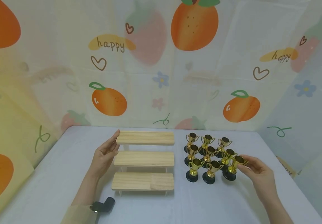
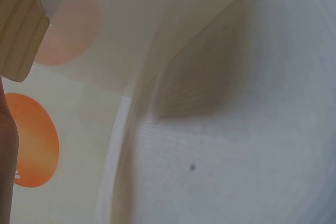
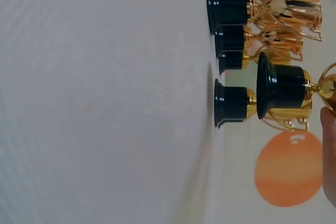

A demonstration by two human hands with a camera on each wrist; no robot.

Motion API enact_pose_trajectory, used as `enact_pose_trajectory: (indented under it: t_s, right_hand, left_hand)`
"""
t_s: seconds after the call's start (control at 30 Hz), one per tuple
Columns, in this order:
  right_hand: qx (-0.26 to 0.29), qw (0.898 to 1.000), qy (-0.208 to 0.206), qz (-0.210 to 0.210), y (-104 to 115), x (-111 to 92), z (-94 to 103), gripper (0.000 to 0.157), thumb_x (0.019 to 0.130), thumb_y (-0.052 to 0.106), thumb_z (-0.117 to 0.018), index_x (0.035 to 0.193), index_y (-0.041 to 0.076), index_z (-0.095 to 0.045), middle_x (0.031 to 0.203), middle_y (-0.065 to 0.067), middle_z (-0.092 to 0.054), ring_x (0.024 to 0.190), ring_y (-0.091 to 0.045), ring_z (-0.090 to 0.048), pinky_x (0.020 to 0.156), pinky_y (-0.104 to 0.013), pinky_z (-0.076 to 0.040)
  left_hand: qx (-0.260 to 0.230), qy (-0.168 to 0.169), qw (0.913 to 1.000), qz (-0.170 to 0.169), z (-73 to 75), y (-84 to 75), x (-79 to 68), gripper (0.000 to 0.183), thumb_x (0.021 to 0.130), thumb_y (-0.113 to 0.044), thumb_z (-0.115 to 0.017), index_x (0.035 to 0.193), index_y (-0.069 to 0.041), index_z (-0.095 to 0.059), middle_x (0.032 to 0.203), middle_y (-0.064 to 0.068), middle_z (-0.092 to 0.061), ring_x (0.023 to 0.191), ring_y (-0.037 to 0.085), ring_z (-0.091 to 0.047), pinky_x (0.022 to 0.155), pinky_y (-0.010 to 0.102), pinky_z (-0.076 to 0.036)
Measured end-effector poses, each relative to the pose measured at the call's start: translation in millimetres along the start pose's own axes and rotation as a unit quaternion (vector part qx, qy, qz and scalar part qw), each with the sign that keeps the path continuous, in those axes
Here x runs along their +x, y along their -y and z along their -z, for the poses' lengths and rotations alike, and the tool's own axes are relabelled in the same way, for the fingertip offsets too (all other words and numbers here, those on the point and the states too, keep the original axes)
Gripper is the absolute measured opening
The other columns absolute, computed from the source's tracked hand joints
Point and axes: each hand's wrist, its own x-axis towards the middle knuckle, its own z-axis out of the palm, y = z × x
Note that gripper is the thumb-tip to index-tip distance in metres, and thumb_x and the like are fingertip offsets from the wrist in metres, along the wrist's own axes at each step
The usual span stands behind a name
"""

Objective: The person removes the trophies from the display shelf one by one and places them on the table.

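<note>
A three-tier wooden display stand (image 1: 144, 158) with clear supports stands on the white table. My left hand (image 1: 102, 155) is at its left side, fingertips at the end of the top board and thumb near the middle board. In the left wrist view, a corner of a wooden board (image 2: 21, 30) shows, with part of the hand below it. My right hand (image 1: 260, 174) pinches a small gold trophy cup (image 1: 235, 166) by its handle side. The right wrist view shows this cup's black base (image 3: 283, 86) raised above the tabletop, slightly in front of the others.
Several matching gold trophies (image 1: 209, 152) with black bases stand in rows right of the stand. A white cloth (image 1: 219, 202) covers the table. Behind it hangs a fruit-print curtain (image 1: 161, 90), which also runs along both sides. A black strap device (image 1: 103, 205) sits on the left wrist.
</note>
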Motion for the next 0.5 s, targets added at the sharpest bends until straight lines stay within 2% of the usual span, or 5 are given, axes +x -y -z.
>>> enact_pose_trajectory:
  t_s: [0.27, 0.5]
  right_hand:
    - [-0.065, 0.998, 0.019, -0.006, -6, 5, 0.3, 0.046, 0.09, 0.022, -0.072, 0.13, 0.005, -0.06, 0.107, 0.04, -0.058, 0.096, 0.017, -0.058, 0.081, 0.0, -0.052]
    - [-0.054, 0.997, 0.06, -0.001, -16, 8, 3.9, 0.047, 0.09, 0.018, -0.072, 0.131, 0.001, -0.059, 0.11, 0.038, -0.059, 0.097, 0.016, -0.06, 0.08, -0.004, -0.055]
  left_hand:
    - [0.003, -0.003, 1.0, 0.008, -0.3, -0.1, -0.7, 0.062, 0.092, 0.021, -0.039, 0.15, 0.012, -0.02, 0.159, -0.011, -0.039, 0.144, -0.002, -0.039, 0.117, 0.012, -0.036]
    - [0.006, -0.004, 0.9999, 0.012, -0.6, -0.6, -1.3, 0.062, 0.092, 0.02, -0.039, 0.15, 0.012, -0.02, 0.159, -0.011, -0.038, 0.144, -0.003, -0.038, 0.117, 0.012, -0.036]
